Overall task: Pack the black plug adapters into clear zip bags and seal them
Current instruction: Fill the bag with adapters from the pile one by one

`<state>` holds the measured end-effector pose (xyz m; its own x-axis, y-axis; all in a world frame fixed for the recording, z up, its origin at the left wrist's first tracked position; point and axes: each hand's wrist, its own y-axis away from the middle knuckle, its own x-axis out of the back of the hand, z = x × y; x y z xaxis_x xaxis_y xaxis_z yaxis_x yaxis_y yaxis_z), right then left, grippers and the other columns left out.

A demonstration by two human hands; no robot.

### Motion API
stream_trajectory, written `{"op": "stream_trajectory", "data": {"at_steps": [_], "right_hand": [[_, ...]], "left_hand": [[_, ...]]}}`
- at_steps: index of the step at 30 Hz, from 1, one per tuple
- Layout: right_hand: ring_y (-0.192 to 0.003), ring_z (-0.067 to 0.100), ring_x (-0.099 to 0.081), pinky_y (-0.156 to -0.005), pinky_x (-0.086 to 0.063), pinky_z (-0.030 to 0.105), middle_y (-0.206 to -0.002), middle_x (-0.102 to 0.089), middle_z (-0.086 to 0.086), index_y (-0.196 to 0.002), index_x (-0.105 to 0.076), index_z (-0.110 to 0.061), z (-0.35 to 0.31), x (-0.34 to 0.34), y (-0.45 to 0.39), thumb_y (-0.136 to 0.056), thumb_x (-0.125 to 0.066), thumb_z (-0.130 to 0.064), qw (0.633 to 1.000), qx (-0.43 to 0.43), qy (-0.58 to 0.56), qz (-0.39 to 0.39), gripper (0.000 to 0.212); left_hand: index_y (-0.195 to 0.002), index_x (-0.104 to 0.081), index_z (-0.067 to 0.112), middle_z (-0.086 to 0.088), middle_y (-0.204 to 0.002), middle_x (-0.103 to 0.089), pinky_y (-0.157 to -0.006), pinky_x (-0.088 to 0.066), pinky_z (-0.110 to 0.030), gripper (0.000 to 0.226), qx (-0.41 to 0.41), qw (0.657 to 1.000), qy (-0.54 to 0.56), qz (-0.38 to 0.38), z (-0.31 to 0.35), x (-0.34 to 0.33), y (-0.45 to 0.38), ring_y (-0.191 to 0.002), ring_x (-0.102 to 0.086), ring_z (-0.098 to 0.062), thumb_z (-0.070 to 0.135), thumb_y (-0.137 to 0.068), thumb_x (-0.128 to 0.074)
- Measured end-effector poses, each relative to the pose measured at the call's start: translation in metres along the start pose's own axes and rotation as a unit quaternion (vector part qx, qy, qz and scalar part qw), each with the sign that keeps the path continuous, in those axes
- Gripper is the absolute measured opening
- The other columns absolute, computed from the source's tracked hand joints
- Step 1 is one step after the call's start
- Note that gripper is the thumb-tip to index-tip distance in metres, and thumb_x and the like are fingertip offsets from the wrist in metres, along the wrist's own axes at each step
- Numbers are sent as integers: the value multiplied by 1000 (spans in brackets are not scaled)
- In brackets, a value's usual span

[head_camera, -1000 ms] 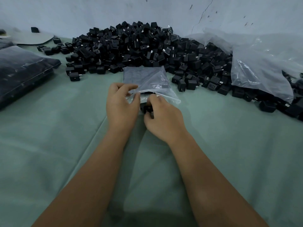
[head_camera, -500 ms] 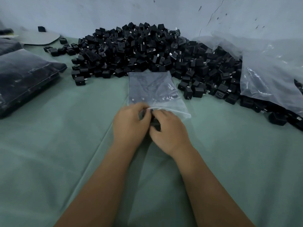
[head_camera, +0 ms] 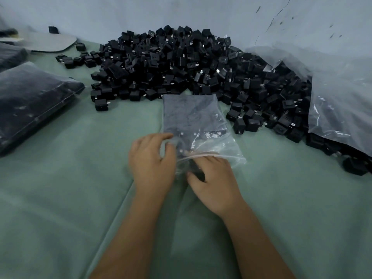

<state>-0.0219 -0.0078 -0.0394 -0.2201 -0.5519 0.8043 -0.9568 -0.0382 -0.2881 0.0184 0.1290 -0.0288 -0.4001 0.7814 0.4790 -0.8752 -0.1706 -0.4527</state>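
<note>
The plug adapters [head_camera: 181, 63] heaped at upper centre are matt black plastic with small bright metal prongs. The zip bag [head_camera: 197, 125] at centre is thin clear plastic film – glossy and crinkled. The large bag [head_camera: 342, 101] at right looks cloudier. The table cover [head_camera: 70, 188] is smooth matt green cloth – softly creased.

cam: head-worn, 1 view | faces fwd+down over green cloth [head_camera: 60, 198] | near hands, wall [head_camera: 120, 13] behind

A clear plastic zip bag [head_camera: 198, 125] lies flat on green cloth, black plug adapters [head_camera: 181, 63] heaped just behind it.
</note>
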Motion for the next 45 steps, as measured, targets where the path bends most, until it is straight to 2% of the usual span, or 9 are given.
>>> {"op": "stream_trajectory", "data": {"at_steps": [5, 10, 18, 21, 28, 33, 39, 42, 45], "right_hand": [[-120, 11, -48, -106, -27, 24, -122, -62, -11, -123, -59, -29, 2, -4, 0, -84, -56, -31, 1000, 2, 19, -22, 40], [-105, 17, -53, -96, -39, 34, -103, -66, -6, -108, -64, -22, 5, -4, -8, -86, -53, -23, 999, -6, 35, -34, 24], [-90, 18, -55, -79, -43, 32, -88, -61, -7, -87, -59, -20, 0, -2, -23, -87, -50, -23, 998, 11, 8, -61, 10], [-93, 17, -55, -83, -46, 34, -95, -64, -4, -94, -62, -19, -2, -5, -26, -87, -49, -22, 997, 3, 1, -82, 15], [-86, 20, -57, -78, -48, 38, -88, -65, 1, -89, -63, -14, -6, -13, -32, -89, -45, -28, 994, 1, 7, -105, 23], [-104, 19, -54, -91, -45, 36, -109, -64, -3, -110, -61, -24, -6, -18, -38, -96, -40, -29, 995, 10, 16, -103, 25], [-108, 19, -53, -91, -44, 36, -117, -62, -5, -123, -55, -31, -10, -20, -38, -98, -41, -30, 996, 49, 27, -69, 29], [-95, 19, -56, -85, -44, 36, -100, -65, -4, -108, -62, -29, -7, -18, -30, -98, -38, -34, 994, 41, 66, -73, 26], [-86, 22, -59, -81, -44, 38, -86, -67, -1, -87, -68, -17, -4, -9, -18, -93, -44, -27, 994, 62, 90, -6, 27]], "left_hand": [[-124, -63, 19, -2, -122, -66, -104, -37, -42, 38, 99, 992, -69, -35, -14, -1, -9, -124, -44, -27, 12, -88, -55], [-122, -64, 21, 2, -113, -69, -102, -38, -44, 37, 117, 990, -63, -45, -11, -4, -7, -117, -43, -26, 11, -88, -53], [-120, -64, 25, 2, -105, -70, -98, -39, -45, 34, 143, 987, -47, -49, -16, -5, -9, -110, -44, -25, 13, -91, -50], [-118, -64, 26, 1, -102, -70, -96, -40, -44, 33, 153, 986, -40, -49, -16, -6, -9, -108, -44, -25, 14, -91, -49], [-117, -64, 27, 7, -77, -56, -92, -37, -39, 33, 155, 983, -64, -71, -13, -4, -10, -105, -51, -29, 14, -90, -49], [-117, -62, 28, -2, -84, -66, -94, -34, -39, 33, 160, 982, -67, -71, -11, -3, -10, -103, -54, -30, 15, -91, -47], [-118, -66, 42, -2, -84, -65, -93, -42, -44, 46, 135, 984, -74, -90, -11, 0, -10, -96, -56, -31, 13, -89, -46], [-118, -67, 44, -7, -90, -69, -93, -42, -45, 41, 124, 985, -77, -91, -12, 0, -9, -99, -56, -32, 19, -93, -47], [-119, -66, 44, -9, -93, -69, -94, -42, -45, 40, 113, 986, -87, -90, -12, -1, -8, -101, -55, -34, 20, -93, -47]]}}
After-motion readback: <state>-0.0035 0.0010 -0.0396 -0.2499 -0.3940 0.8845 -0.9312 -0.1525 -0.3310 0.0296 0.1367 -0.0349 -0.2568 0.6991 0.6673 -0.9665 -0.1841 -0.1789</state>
